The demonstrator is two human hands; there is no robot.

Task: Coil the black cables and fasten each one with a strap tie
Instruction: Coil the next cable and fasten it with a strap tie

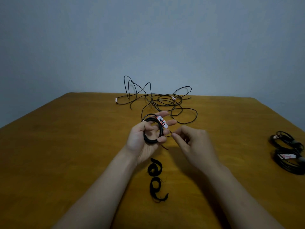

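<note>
Left hand: palm up, fingers curled round the coiled cable, its white label facing up.
Right hand: thumb and forefinger pinch the coil's loose end.
Strap ties: two, curled on the table between the forearms.
Loose cables: tangled at the far edge.
Other coils: two, at the right edge.

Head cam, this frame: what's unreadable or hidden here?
All head view:
- coil in left hand: turn count unclear, strands merge and the thumb covers part.
- label: writing too small to be sure of.
- cable end: right hand fingertips cover its tip.
- tangle: cable count lost in overlaps.
- bundles: right edge crops one; ties too dark to make out.
</note>
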